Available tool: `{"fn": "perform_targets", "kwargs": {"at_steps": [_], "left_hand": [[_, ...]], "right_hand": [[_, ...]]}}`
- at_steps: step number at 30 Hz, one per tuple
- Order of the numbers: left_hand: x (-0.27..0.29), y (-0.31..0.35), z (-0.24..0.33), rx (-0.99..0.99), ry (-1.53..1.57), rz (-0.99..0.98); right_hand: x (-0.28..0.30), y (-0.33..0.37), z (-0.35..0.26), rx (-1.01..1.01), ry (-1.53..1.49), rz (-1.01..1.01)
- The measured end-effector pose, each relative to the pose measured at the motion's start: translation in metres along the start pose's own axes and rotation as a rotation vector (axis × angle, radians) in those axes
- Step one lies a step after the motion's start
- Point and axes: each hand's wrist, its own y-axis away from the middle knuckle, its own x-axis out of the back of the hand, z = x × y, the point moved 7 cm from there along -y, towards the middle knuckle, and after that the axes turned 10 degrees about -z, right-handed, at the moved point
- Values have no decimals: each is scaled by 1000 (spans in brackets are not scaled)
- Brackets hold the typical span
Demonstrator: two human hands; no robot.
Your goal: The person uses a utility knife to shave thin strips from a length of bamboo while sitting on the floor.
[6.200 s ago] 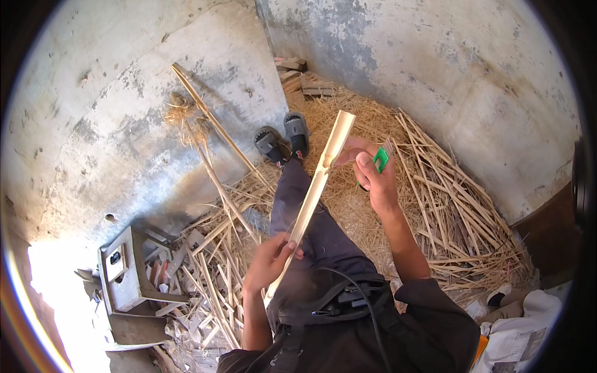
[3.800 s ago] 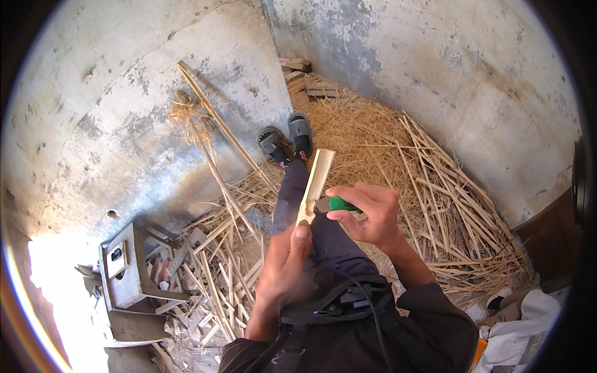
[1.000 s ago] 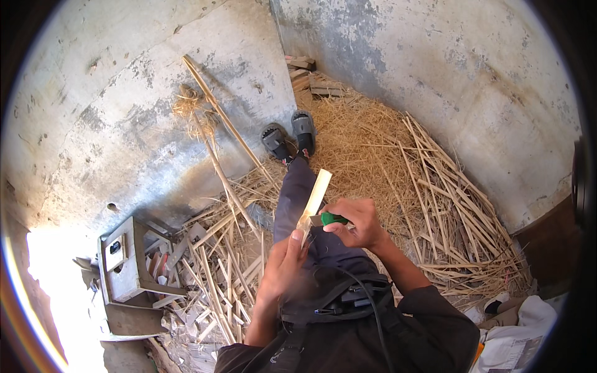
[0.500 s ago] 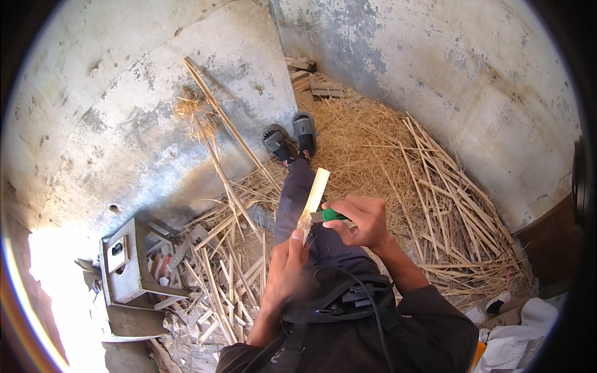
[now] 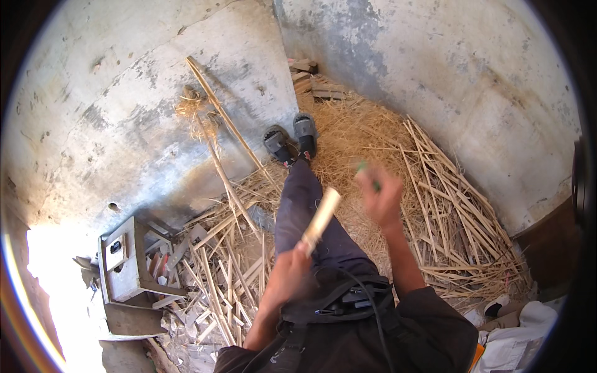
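My left hand [image 5: 287,271] is closed around the lower end of a flat pale strip of split bamboo or wood [image 5: 323,217], tilted up and to the right above my legs. Blurred by motion, my right hand [image 5: 382,194] is raised to the right of the strip and apart from it. Its fingers are wrapped round a green-handled knife [image 5: 362,166]. Only bits of the green handle show; the blade cannot be made out.
Straw shavings [image 5: 354,133] cover the floor ahead, with long split sticks [image 5: 444,199] heaped along the right wall. Shorter sticks [image 5: 214,292] lie at my left near an overturned wooden stool [image 5: 127,264]. Two poles [image 5: 227,118] lean on the left wall.
My right hand has swung up and to the right with the knife, away from the strip. My left hand has tilted the strip further right and lower.
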Motion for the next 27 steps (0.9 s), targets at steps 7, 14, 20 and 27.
{"fn": "perform_targets", "kwargs": {"at_steps": [7,14,20,27], "left_hand": [[24,2,-60,-35,148,8],[30,-11,-29,-191,54,109],[23,-9,6,-235,-120,174],[19,-6,28,-254,-194,177]], "right_hand": [[33,-16,79,-240,34,-35],[-15,11,0,9,-200,-228],[-21,21,-51,181,-316,-449],[-26,29,-66,399,-261,-363]]}}
